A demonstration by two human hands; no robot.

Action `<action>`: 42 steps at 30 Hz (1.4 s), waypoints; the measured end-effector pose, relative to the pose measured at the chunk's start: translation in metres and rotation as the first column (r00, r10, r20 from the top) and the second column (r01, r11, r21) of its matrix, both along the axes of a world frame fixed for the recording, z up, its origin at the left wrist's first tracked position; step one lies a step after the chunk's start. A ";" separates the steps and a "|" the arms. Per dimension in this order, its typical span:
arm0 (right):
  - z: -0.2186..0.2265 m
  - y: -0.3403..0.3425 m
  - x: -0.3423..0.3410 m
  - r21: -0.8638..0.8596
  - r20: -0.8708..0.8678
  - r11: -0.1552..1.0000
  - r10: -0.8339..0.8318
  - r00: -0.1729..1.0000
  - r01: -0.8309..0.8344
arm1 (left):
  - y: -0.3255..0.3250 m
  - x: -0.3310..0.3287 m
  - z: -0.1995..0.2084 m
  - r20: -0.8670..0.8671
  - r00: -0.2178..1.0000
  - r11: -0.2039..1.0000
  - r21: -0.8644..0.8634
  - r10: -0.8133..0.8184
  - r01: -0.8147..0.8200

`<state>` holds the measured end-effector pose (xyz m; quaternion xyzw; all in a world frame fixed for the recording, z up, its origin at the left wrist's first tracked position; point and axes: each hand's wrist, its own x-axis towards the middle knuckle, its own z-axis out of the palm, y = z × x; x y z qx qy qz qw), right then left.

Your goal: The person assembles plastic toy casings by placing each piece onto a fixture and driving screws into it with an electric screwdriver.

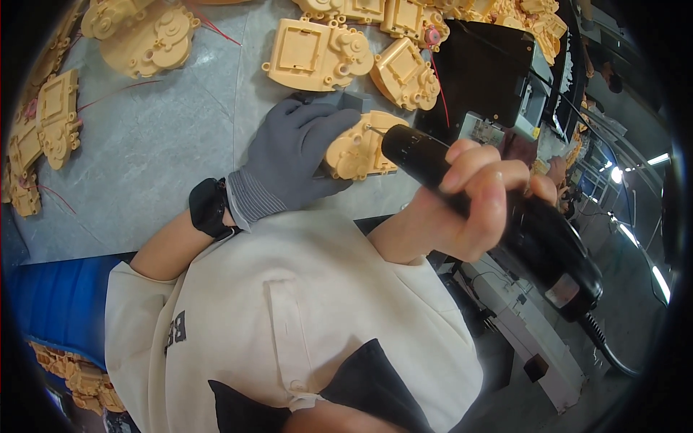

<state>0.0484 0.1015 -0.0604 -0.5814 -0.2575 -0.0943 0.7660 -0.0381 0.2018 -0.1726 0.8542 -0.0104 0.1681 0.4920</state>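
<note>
My left hand [292, 148], in a grey knit glove, is closed on a yellow plastic housing [354, 153] that lies on the grey table. Its thumb and fingers press along the housing's left side. In my bare right hand [473, 195] is a black corded electric screwdriver [422, 155], held at a slant. The thin bit of the screwdriver points at the upper part of the housing and seems to touch it. A dark grey block [355, 101] stands just behind the housing, partly covered by the glove.
More yellow housings [317, 54] lie beyond my hands, some with red wires. Another group [58, 119] sits at the left edge. A black panel [480, 72] stands at the back right. A blue bin [58, 303] is below the table's left side. The cord [610, 350] trails down right.
</note>
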 end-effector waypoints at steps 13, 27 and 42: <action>0.000 0.011 0.001 -0.030 -0.090 0.998 -0.062 0.994 0.059 | 0.002 -0.001 -0.001 0.032 0.999 1.000 -0.002 0.006 -0.006; 0.009 -0.059 -0.003 0.313 -0.217 0.925 -0.151 0.964 0.215 | -0.005 0.014 0.023 -0.189 0.980 0.997 -0.032 0.060 -0.067; -0.031 -0.098 0.027 0.270 -0.402 0.891 -0.241 0.883 0.366 | 0.141 -0.308 0.173 0.650 -0.355 -0.637 0.752 0.672 0.172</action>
